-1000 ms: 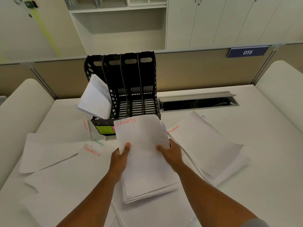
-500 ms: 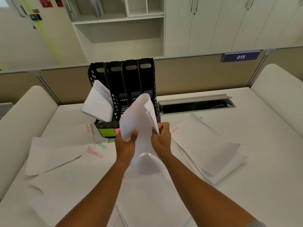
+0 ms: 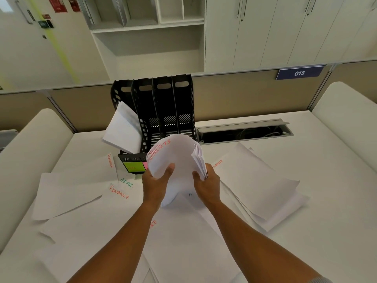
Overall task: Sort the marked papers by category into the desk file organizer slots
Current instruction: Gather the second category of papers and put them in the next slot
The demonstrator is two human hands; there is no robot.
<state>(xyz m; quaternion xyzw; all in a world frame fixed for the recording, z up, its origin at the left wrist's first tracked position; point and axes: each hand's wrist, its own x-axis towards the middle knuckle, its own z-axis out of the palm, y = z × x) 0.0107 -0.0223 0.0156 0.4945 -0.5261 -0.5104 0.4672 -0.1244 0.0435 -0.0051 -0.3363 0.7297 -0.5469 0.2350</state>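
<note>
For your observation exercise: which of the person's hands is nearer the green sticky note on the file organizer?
Left. The left hand grips the paper stack just right of the green sticky note; the right hand grips the stack's far side.

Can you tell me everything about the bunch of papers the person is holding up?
The SPORTS stack is several white sheets, bowed into a curve, edges fanned on the right. Red "SPORTS" is written near the top. The left hand and right hand grip its sides, holding it above the desk before the black organizer.
</note>
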